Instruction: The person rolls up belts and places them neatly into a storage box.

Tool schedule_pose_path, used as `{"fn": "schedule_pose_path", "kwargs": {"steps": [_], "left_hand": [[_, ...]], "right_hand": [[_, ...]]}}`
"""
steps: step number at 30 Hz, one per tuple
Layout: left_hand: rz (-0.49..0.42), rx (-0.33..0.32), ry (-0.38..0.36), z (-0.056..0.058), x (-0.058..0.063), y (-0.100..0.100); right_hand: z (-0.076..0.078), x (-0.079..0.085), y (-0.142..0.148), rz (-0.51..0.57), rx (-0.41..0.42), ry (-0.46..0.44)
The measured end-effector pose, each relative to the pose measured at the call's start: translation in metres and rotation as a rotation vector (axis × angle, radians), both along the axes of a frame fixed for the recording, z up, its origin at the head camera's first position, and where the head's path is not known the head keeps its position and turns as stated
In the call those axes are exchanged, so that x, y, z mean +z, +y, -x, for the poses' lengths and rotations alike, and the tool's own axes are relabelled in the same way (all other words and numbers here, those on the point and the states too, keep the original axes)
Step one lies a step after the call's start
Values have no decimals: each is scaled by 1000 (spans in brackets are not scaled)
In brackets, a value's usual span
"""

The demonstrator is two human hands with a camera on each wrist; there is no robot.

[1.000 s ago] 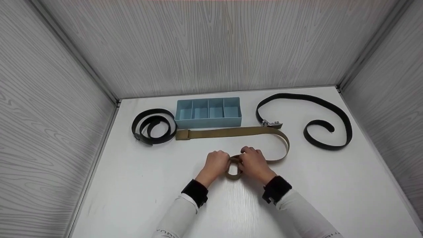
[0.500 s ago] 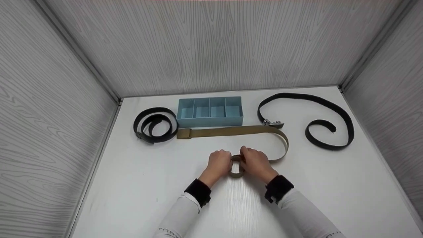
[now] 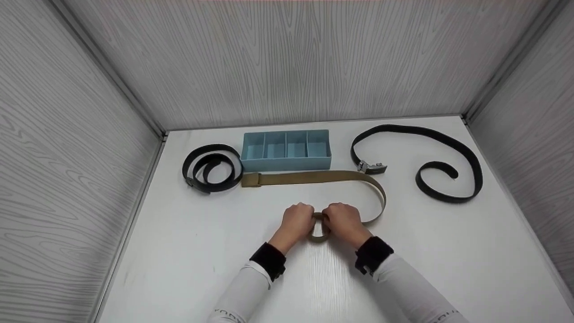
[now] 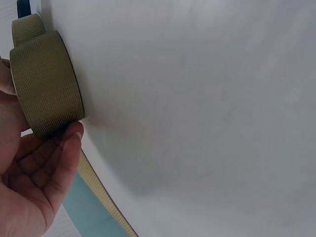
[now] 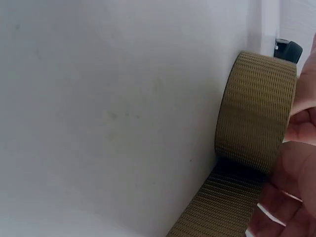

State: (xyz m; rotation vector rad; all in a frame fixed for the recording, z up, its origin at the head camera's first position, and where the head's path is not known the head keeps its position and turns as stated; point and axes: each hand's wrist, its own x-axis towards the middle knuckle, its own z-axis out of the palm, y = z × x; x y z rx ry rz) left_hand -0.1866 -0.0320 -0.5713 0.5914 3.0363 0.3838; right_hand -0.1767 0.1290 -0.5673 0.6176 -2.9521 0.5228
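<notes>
A tan webbing belt (image 3: 309, 177) lies in a long curve on the white table, its flat buckle (image 3: 251, 180) at the left. The other end is wound into a small coil (image 3: 318, 239) standing on edge between both hands. My left hand (image 3: 297, 220) grips the coil's left side; in the left wrist view its thumb and fingers pinch the ribbed webbing (image 4: 48, 85). From the right, my right hand (image 3: 344, 222) holds the coil, where the strap runs off. In the right wrist view the fingers are partly hidden behind the webbing (image 5: 256, 111).
Behind the belt stands a blue divided tray (image 3: 287, 164). A coiled black belt (image 3: 215, 187) sits against its left end. To the right, another black belt (image 3: 448, 140) with a silver buckle (image 3: 370, 168) lies uncoiled. Wood-grain walls surround the table on three sides.
My right fingers, raised over the coil earlier, have curled down onto its side. The loose strap's right bend has drawn slightly leftward. The left hand keeps its grip.
</notes>
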Motion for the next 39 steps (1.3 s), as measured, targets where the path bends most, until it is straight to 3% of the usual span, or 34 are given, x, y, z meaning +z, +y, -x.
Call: {"fn": "schedule_pose_path", "kwargs": {"steps": [5,12,18,22,25,29,34,39], "left_hand": [[19,-42,28,1,0,3],[27,30,21,0,0,3],[2,40,15,-1,2,7],[20,0,3,1,3,7],[25,-67,10,3,4,6],[21,-123,32,6,2,6],[35,-83,41,6,-2,2],[57,-21,51,6,-3,-5]], "right_hand": [[0,2,7,23,22,-70],[-2,11,18,1,-55,-193],[-7,13,9,-49,-67,-115],[-6,10,3,-48,-96,-35],[-3,7,2,-37,-59,-25],[1,4,9,11,4,-83],[2,7,30,45,50,-202],[2,8,52,73,76,-266]]}}
